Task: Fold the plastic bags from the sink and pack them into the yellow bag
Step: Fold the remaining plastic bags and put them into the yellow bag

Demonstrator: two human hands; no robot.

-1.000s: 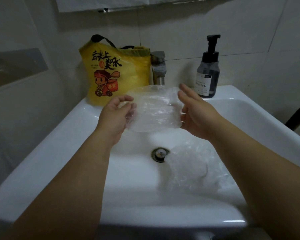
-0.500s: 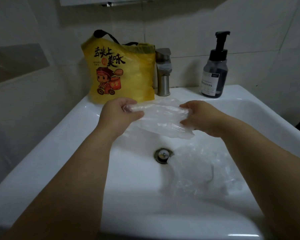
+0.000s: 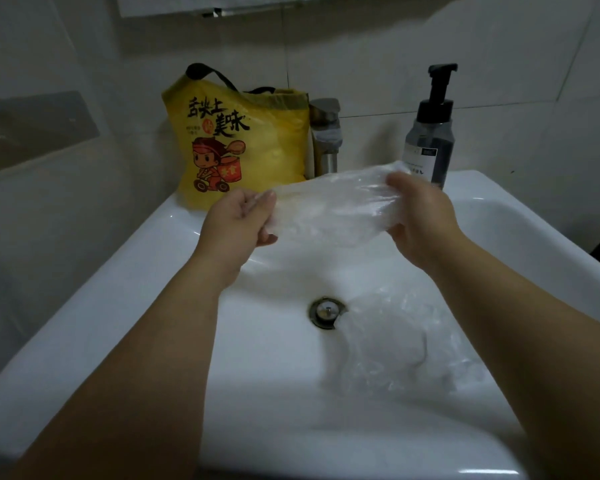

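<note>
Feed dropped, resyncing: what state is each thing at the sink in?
left hand, pinching left edge of held plastic bag
right hand, gripping its right edge
held plastic bag, stretched over the sink
loose plastic bag, crumpled in the sink
yellow bag, upright on the sink rim
faucet, no water running

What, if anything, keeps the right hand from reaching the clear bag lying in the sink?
Probably yes, but not yet: the right hand grips the held bag with the left hand. Nothing covers the loose bag beside the drain.
</note>
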